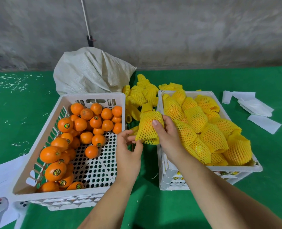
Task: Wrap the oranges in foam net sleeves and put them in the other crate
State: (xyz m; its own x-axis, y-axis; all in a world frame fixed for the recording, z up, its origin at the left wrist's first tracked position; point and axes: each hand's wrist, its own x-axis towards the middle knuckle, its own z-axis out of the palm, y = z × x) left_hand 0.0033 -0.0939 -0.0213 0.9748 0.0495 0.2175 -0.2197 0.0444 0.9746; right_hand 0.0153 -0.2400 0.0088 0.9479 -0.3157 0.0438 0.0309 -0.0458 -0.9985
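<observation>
Yellow foam net covers the orange (149,128) that both hands hold above the gap between the two white crates. The right hand (165,134) grips this wrapped orange from the right side, with its thumb pressed on the front of the net and the other fingers curled behind it. The left hand (128,151) pinches the lower left edge of the foam net sleeve (143,138) between the thumb and the fingers, which are bent.

On the green desk (269,146), the left crate (90,96) holds many bare oranges (81,124), mostly along its far and left sides; several carry a small round sticker. The right crate (203,169) is filled with wrapped oranges (211,136), which rise above its rim. A pile of empty foam sleeves (142,95) lies on the desk between the far ends of both crates. Behind the left crate, a white woven sack (90,75) stands against the grey wall (186,30). White paper pieces (252,106) lie near the right edge of the desk, and more white paper (0,176) lies at the near left, beside the left crate.
</observation>
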